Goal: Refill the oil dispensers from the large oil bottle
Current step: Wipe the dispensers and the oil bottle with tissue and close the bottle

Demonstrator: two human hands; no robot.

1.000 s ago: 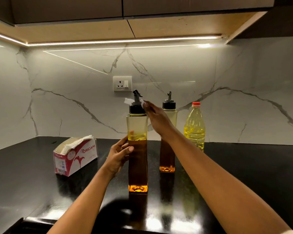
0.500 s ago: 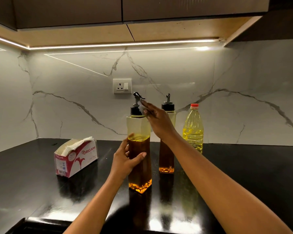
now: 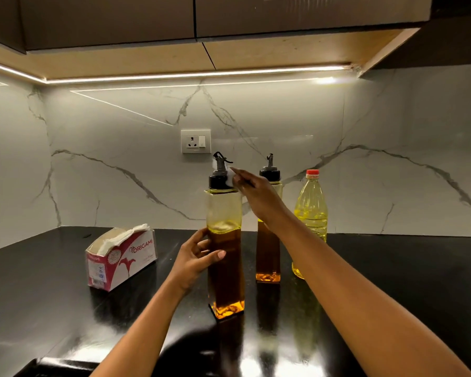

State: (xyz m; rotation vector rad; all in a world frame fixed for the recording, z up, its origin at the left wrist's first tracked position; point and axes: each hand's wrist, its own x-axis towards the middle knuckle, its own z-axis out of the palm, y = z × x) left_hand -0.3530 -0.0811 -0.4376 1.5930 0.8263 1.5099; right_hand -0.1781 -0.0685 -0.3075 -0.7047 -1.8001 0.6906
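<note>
Two tall square oil dispensers with black spout caps stand on the black counter. The near dispenser holds dark amber oil to about two thirds, with a thin yellow layer on top. My left hand grips its body from the left. My right hand presses a small white tissue against its black cap and spout. The second dispenser stands behind, partly hidden by my right forearm. The large oil bottle, clear with yellow oil and a red cap, stands at the back right by the wall.
A red and white tissue box lies open on the counter to the left. A wall socket sits above the dispensers. The marble backsplash closes the back and left; cabinets hang overhead. The counter's front edge is near.
My left hand closed its grip around the near dispenser, which now stands slightly tilted. My right hand shifted the tissue along the cap and spout.
</note>
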